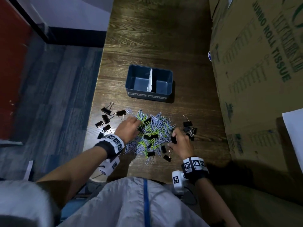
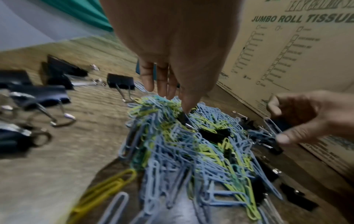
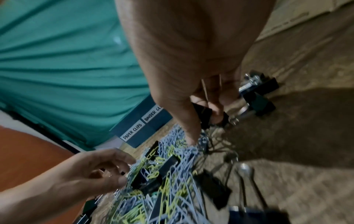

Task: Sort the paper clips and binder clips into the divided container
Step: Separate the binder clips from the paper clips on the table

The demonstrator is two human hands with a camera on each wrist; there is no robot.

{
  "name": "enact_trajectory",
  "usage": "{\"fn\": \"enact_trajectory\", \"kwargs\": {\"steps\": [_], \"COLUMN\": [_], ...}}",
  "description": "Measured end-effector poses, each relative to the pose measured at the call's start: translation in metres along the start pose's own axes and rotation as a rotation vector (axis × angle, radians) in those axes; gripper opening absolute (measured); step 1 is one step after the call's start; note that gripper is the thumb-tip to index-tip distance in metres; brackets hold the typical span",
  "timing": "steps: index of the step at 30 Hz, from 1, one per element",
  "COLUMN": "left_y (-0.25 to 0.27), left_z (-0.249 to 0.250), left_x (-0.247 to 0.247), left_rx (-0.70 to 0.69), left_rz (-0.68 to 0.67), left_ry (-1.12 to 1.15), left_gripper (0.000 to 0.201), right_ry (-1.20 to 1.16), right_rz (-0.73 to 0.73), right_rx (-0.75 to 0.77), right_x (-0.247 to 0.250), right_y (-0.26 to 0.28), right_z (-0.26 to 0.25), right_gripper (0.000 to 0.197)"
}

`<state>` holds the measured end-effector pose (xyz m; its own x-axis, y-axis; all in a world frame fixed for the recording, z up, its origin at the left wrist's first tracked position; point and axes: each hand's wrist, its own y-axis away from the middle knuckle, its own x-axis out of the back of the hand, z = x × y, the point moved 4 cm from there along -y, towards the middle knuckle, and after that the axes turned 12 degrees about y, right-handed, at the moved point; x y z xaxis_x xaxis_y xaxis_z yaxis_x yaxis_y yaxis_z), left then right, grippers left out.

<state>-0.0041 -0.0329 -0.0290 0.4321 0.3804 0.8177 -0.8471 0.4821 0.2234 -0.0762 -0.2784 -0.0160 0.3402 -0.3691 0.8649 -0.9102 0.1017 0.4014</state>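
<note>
Binder clip [image 3: 203, 115] pinched in R hand [image 1: 181, 142] fingers [image 3: 191, 130].

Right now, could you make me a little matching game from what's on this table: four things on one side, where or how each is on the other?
Things:
1. divided container
2. paper clip pile
3. left hand
4. cardboard box

Places or states:
a. right edge of the table
b. both compartments empty
c. reaching into the pile's left side
d. between the two hands

Pairs: 1-b, 2-d, 3-c, 4-a
</note>
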Motion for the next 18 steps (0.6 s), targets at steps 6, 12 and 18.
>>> {"fn": "enact_trajectory", "kwargs": {"steps": [6,12,18], "left_y": [-0.009,-0.009,-0.005], "left_z": [0.011,0.016,0.018], "left_x": [-0.015,-0.018,-0.015], "left_rx": [0.101,0.106,0.120], "left_rz": [-0.058,-0.052,-0.006], "left_ry": [0.023,-0.036,0.035], "left_gripper": [0.045,0.037,0.036], "right_ry": [-0.148,-0.202,-0.306], "right_rz": [0.036,0.134,0.165], "right_rx": [0.081,-0.109,-0.362], "right_x": [0.031,0.051,0.051], "right_y": [-0.006,-0.022,-0.044], "right_z": [-0.002,0.018,0.062], "right_gripper": [0.041,0.031,0.028]}}
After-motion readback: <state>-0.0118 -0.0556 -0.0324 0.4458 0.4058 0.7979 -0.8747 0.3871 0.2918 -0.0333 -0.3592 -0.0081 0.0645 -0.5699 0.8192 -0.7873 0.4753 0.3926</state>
